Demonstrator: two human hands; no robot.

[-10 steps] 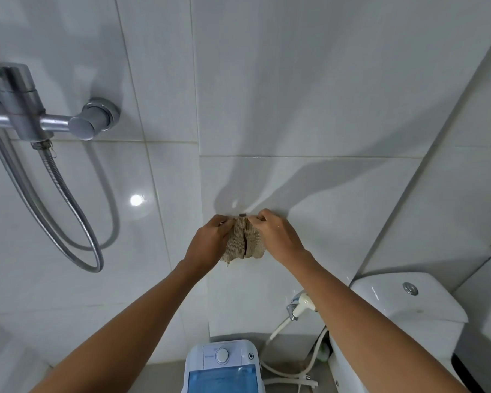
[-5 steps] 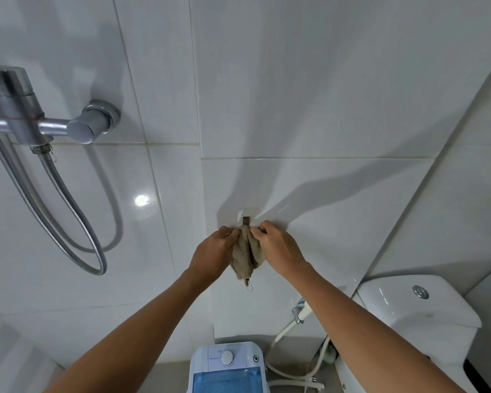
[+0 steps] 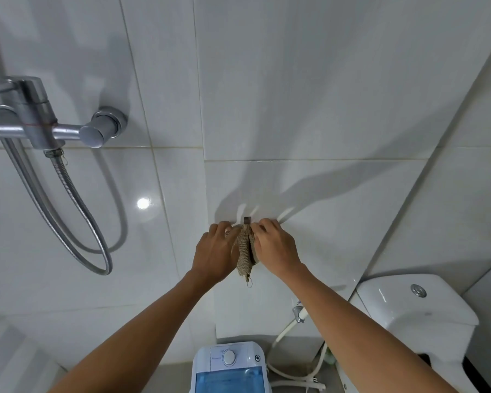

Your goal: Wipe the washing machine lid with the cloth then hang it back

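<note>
A small beige cloth [image 3: 245, 252] is held up against the white tiled wall [image 3: 309, 95] by both hands, just below a small dark hook [image 3: 247, 220] fixed to a tile. The top of the cloth is bunched right at the hook; whether it is actually caught on it cannot be told. The rest of the cloth hangs down in folds between the two hands, with a loose thread dangling from its lower tip.

The left hand [image 3: 214, 252] is closed on the left edge of the cloth, fingers curled around the fabric near its top. The right hand [image 3: 275, 249] is closed on the right edge, its fingertips pinched at the top of the cloth just beside the hook. Both forearms are stretched up from the bottom of the view towards the wall.

Below the hands, at the bottom edge, the washing machine [image 3: 229, 367] is seen, white with a round dial on its panel and a blue see-through lid [image 3: 228, 380] partly cut off by the frame. The cloth is well apart from it.

A metal shower tap [image 3: 40, 123] is mounted on the wall at the left, with a metal hose [image 3: 77, 222] looping down beneath it. At the right a white toilet tank [image 3: 414, 316] is seen, and a white spray hose [image 3: 287, 333] hangs on the wall between it and the washing machine.
</note>
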